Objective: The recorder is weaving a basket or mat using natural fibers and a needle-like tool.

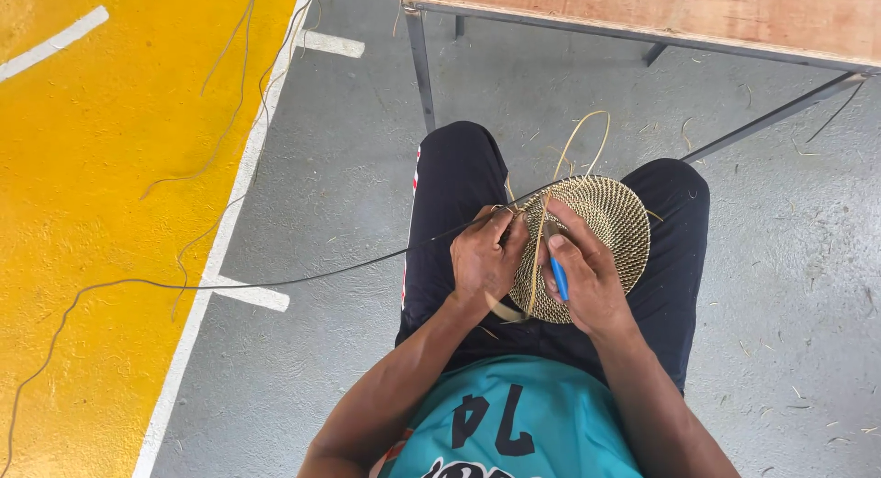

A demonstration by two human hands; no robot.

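Left hand (486, 255) closed, pinching rim of round tan woven cane disc (601, 235), steadying it on lap. Right hand (587, 276) curled around blue-handled tool (558, 278), pressed against disc face beside pale cane strand (537, 258).

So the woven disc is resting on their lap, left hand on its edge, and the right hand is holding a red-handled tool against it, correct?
Not quite: the tool's handle is blue, not red. The head view shows the woven disc on the lap, the left hand at its edge, and the right hand holding the blue-handled tool against it.
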